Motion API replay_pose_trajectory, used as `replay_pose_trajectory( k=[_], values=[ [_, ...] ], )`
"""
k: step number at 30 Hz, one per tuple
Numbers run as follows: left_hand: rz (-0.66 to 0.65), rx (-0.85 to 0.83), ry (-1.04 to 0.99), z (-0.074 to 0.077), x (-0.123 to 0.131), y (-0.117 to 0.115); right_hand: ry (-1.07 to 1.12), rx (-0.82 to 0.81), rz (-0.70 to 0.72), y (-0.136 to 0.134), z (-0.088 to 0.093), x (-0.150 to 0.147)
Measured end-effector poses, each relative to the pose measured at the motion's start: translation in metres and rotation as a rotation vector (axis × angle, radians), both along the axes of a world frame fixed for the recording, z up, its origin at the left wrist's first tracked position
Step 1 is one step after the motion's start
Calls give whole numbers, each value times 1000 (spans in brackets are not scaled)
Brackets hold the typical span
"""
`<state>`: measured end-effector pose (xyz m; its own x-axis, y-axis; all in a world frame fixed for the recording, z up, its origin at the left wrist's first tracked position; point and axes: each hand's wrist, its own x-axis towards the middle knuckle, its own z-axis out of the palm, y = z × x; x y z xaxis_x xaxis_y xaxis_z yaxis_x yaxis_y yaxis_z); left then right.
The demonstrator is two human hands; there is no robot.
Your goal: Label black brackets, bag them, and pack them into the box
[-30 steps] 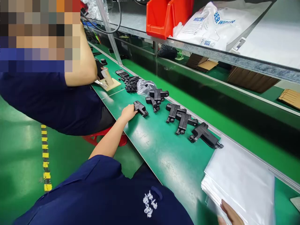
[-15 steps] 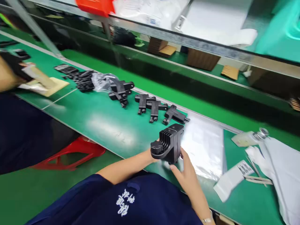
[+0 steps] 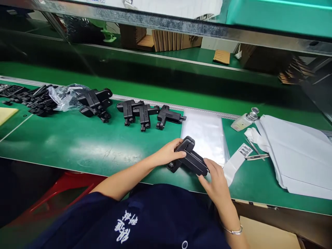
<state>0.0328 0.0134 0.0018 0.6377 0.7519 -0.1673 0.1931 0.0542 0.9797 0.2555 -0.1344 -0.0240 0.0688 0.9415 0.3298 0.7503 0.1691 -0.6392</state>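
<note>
I hold a black plastic part (image 3: 190, 158) with both hands just above the near edge of the green bench (image 3: 77, 145). My left hand (image 3: 167, 154) grips its upper left end. My right hand (image 3: 216, 180) closes on its lower right end. The part lies tilted over the corner of a stack of clear plastic bags (image 3: 204, 133). Several more black parts (image 3: 141, 112) lie in a row further back on the bench.
A pile of small black pieces (image 3: 33, 98) and a crumpled clear bag (image 3: 64, 97) lie at the left. A small bottle (image 3: 245, 119), tweezers (image 3: 255, 157), a label strip (image 3: 237, 160) and white sheets (image 3: 298, 155) are at the right. A red stool (image 3: 67, 186) stands below.
The view has swung to the right, away from the co-worker. I have lowered the black part from upright to lying tilted near the bench, and both hands now grip its ends.
</note>
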Motion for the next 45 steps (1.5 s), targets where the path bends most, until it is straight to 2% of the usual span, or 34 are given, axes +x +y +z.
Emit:
replay_pose_trajectory(
  k=[5, 7, 9, 12, 13, 17, 22, 26, 29, 32, 34, 37, 39, 43, 45],
  values=[
    [94, 145, 15, -6, -4, -14, 623, -233, -95, 3, -15, 3],
    [97, 193, 36, -6, -7, -17, 765, -291, -83, 5, -18, 5],
    [117, 191, 37, -7, -8, -18, 724, -238, -95, 5, -16, 6],
    [156, 122, -28, -11, -6, -18, 512, -132, -106, 3, -11, 10],
    [163, 107, -56, -12, -6, -19, 502, -131, -96, 3, -9, 10],
    [160, 136, -68, -16, -6, -22, 706, -236, -52, 4, -9, 9],
    [156, 92, -105, -17, -9, -25, 679, -148, -132, 6, -11, 5],
    [158, 129, -87, -19, -10, -24, 713, -188, -112, 7, -9, 7],
    [154, 105, -120, -19, -11, -24, 675, -144, -117, 8, -10, 9],
    [156, 102, -181, -20, -12, -25, 723, -127, -43, 10, -17, 7],
    [139, 125, -190, -20, -12, -27, 745, -181, -8, 12, -24, 4],
    [76, 111, -206, -20, -15, -26, 730, -177, -66, 12, -28, -2],
    [25, 96, -223, -20, -19, -23, 694, -131, -87, 11, -23, -3],
    [-60, 146, -281, -19, -29, -16, 573, -94, 0, 9, -7, 2],
    [-69, 184, -261, -15, -32, -15, 543, -95, 20, 11, -7, 5]
  ],
)
